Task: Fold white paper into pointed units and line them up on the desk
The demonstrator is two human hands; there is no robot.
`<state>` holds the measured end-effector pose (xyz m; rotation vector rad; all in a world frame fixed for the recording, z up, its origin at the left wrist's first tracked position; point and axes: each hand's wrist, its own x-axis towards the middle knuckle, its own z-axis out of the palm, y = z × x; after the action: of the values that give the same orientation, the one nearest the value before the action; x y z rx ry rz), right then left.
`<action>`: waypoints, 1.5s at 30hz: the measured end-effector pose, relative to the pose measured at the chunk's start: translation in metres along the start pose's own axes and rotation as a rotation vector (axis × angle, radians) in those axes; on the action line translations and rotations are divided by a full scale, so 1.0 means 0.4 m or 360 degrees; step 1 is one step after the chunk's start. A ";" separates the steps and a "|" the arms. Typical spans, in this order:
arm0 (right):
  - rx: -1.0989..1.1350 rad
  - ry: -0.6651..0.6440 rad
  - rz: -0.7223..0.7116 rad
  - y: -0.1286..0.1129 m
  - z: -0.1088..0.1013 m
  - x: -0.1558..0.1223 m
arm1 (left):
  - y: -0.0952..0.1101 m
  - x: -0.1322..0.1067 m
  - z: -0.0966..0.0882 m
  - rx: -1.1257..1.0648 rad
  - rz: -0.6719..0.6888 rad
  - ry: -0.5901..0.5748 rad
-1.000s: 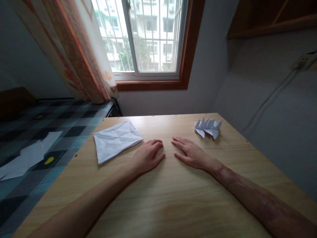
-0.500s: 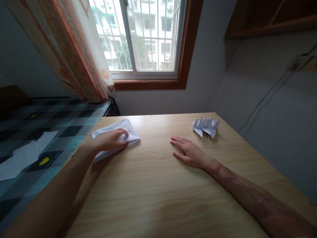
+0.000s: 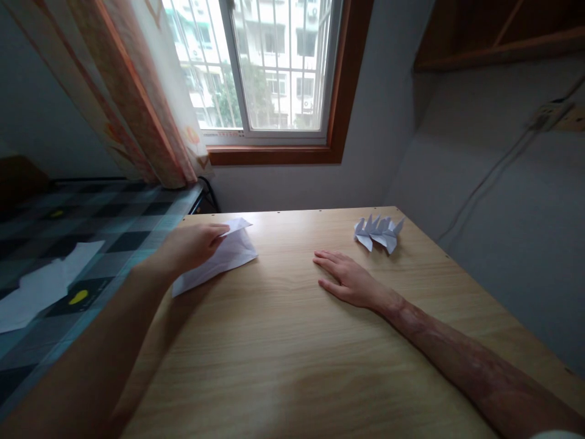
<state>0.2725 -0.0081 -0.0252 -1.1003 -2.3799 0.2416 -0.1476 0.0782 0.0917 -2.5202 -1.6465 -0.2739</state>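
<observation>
The white paper [image 3: 219, 268] lies under and to the right of the left hand [image 3: 194, 249], just past its thumb, and that hand is by far the nearer of the two. The fingers and thumb appear closed together on the paper's upper layer, pinching it near the far side so that a raised flap [image 3: 238, 226] shows past the fingertips; the back of the hand hides exactly how much is gripped. The visible long edge of the paper runs aslant, from a near corner below the left wrist out to a corner on the right that points toward the other hand. The right hand [image 3: 346, 279] holds nothing: it rests palm down, fingers stretched toward the left, well apart from the paper, with a stretch of wooden tabletop [image 3: 283, 341] between. Beyond the right hand and a little to its right stands a spiky folded paper piece [image 3: 379, 233], near but not touching. Past the left hand, the far table edge is close behind the flap, and the left edge passes beneath the forearm, with the checked bed [image 3: 116, 247] on its other side. The widest room lies to the right of the left hand and nearer the body.
</observation>
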 end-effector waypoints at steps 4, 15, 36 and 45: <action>0.0069 0.0150 0.0109 0.003 0.004 -0.003 | 0.126 -0.005 0.008 0.0064 0.0170 0.0156; 0.0293 0.0568 0.0399 0.033 0.007 -0.006 | 0.414 -0.124 0.193 -0.0440 0.0825 -0.0292; 0.0129 0.0018 0.0170 0.015 -0.008 -0.010 | 0.298 -0.074 0.055 -0.0215 0.0819 -0.0672; 0.0251 -0.0135 -0.0254 -0.021 -0.044 -0.014 | 0.308 -0.073 0.058 -0.0026 0.0759 -0.0620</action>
<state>0.2791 -0.0187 -0.0091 -0.8387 -2.4602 0.4192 -0.0443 0.0075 0.0626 -3.0124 -1.0700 0.2657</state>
